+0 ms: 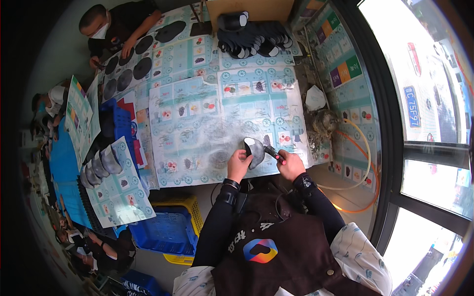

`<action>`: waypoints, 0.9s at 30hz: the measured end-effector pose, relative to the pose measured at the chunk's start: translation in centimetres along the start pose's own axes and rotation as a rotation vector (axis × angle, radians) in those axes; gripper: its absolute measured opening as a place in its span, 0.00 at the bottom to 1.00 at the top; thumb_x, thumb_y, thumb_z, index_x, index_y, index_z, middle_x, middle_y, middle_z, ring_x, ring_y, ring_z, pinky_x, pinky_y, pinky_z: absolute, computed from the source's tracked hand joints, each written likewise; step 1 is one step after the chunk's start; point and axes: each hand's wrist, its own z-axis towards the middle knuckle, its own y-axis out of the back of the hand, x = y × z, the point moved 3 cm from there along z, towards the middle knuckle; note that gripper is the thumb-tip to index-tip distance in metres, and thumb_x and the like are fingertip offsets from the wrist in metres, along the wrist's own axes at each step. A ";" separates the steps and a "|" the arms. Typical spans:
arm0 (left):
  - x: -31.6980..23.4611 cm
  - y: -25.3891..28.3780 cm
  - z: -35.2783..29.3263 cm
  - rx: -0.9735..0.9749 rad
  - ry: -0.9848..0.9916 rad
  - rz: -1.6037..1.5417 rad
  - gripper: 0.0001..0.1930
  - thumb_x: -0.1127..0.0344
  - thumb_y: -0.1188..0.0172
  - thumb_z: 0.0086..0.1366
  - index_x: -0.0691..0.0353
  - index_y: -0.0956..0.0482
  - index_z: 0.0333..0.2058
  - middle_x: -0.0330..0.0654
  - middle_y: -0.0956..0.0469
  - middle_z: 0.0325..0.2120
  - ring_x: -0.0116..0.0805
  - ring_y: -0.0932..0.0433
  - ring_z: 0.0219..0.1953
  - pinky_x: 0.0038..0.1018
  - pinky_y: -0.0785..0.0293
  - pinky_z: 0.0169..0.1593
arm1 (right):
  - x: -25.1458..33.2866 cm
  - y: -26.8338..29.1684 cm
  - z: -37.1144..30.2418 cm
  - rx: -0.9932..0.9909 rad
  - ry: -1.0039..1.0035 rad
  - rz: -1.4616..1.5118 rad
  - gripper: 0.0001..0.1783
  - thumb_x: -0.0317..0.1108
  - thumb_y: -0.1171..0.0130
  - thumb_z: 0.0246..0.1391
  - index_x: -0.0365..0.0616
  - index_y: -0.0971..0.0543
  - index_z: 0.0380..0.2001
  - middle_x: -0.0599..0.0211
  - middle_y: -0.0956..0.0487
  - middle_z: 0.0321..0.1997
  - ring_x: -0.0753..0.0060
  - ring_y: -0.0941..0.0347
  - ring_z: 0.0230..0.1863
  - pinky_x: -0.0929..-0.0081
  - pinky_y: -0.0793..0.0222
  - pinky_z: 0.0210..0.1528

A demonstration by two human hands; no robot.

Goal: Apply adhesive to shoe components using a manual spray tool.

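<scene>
A curved, cup-shaped grey piece with a white patch near its top is held over the near part of the covered table. My left hand grips its left edge between thumb and fingers. My right hand is closed round a short tool with a black and red handle. The tool's dark head points at the piece's right side; I cannot tell whether they touch. Grey smudges mark the paper table cover around the piece.
Stacked dark curved pieces lie at the far end. Several grey curved pieces sit at the left, near a blue crate. A masked person handles black discs. Hoses hang at the right; baskets stand below.
</scene>
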 end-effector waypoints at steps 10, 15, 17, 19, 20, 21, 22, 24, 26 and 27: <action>0.7 -0.5 1.2 -0.081 -0.046 0.072 0.22 0.57 0.28 0.59 0.65 0.21 0.45 0.48 0.15 0.34 0.44 0.16 0.37 0.36 0.21 0.42 | -0.3 -2.6 -1.9 0.284 -0.002 0.145 0.19 0.35 0.44 0.49 0.41 0.18 0.44 0.39 0.18 0.38 0.35 0.22 0.44 0.48 0.27 0.50; 2.5 0.8 2.1 -0.091 -0.009 0.122 0.21 0.61 0.29 0.60 0.66 0.21 0.47 0.50 0.15 0.38 0.45 0.15 0.39 0.36 0.20 0.44 | 0.1 -1.2 -0.3 0.302 -0.081 0.493 0.24 0.34 0.38 0.46 0.40 0.19 0.49 0.41 0.17 0.40 0.38 0.21 0.47 0.54 0.27 0.51; 2.7 1.2 2.3 -0.073 0.014 0.151 0.21 0.61 0.30 0.61 0.67 0.21 0.49 0.51 0.15 0.38 0.43 0.15 0.41 0.35 0.20 0.45 | 1.0 -0.5 0.4 0.292 -0.054 0.414 0.23 0.34 0.39 0.47 0.40 0.18 0.49 0.41 0.17 0.41 0.37 0.21 0.47 0.53 0.27 0.51; 2.5 1.3 2.5 -0.037 0.006 0.138 0.21 0.61 0.30 0.62 0.67 0.21 0.49 0.50 0.15 0.38 0.42 0.15 0.40 0.34 0.21 0.44 | 1.2 -1.1 1.4 0.269 0.015 0.290 0.22 0.37 0.42 0.50 0.42 0.18 0.48 0.40 0.18 0.42 0.35 0.22 0.47 0.50 0.27 0.51; 2.4 1.6 2.5 -0.009 0.006 0.114 0.21 0.60 0.30 0.63 0.67 0.21 0.50 0.50 0.15 0.39 0.40 0.15 0.39 0.33 0.21 0.43 | 0.7 -1.9 2.1 0.258 0.011 0.302 0.22 0.37 0.42 0.50 0.42 0.18 0.48 0.40 0.18 0.42 0.35 0.22 0.47 0.50 0.27 0.51; 5.4 2.9 2.3 -0.006 0.079 -0.002 0.23 0.59 0.31 0.65 0.66 0.23 0.53 0.47 0.16 0.41 0.35 0.17 0.39 0.29 0.22 0.41 | 1.8 -3.0 2.7 0.230 0.011 0.267 0.21 0.37 0.44 0.51 0.41 0.17 0.48 0.39 0.18 0.42 0.34 0.23 0.47 0.49 0.27 0.52; 5.1 3.4 2.2 0.005 0.074 0.009 0.23 0.59 0.31 0.65 0.66 0.23 0.53 0.47 0.16 0.41 0.35 0.17 0.39 0.29 0.22 0.41 | 1.6 -3.0 3.2 0.175 -0.024 0.231 0.21 0.38 0.46 0.52 0.41 0.17 0.47 0.38 0.18 0.41 0.34 0.23 0.47 0.48 0.27 0.52; 5.0 4.5 1.6 0.047 0.201 -0.158 0.24 0.60 0.32 0.66 0.65 0.25 0.56 0.43 0.17 0.43 0.31 0.18 0.39 0.25 0.23 0.40 | 0.8 -2.9 4.0 0.118 -0.061 0.283 0.21 0.39 0.47 0.52 0.40 0.17 0.45 0.37 0.18 0.41 0.34 0.23 0.47 0.48 0.28 0.52; 4.7 6.0 0.8 0.049 0.220 -0.197 0.24 0.61 0.33 0.67 0.64 0.26 0.57 0.42 0.18 0.43 0.29 0.18 0.40 0.25 0.24 0.40 | 0.0 -3.1 4.9 0.114 0.021 0.282 0.18 0.39 0.40 0.52 0.38 0.18 0.42 0.42 0.17 0.36 0.37 0.22 0.42 0.53 0.27 0.45; 4.8 6.8 0.3 0.048 0.255 -0.251 0.23 0.61 0.33 0.67 0.63 0.26 0.57 0.42 0.18 0.43 0.29 0.18 0.40 0.24 0.24 0.41 | 0.3 -2.7 4.8 0.137 0.056 0.347 0.17 0.38 0.39 0.50 0.38 0.17 0.40 0.44 0.17 0.34 0.38 0.21 0.40 0.53 0.27 0.44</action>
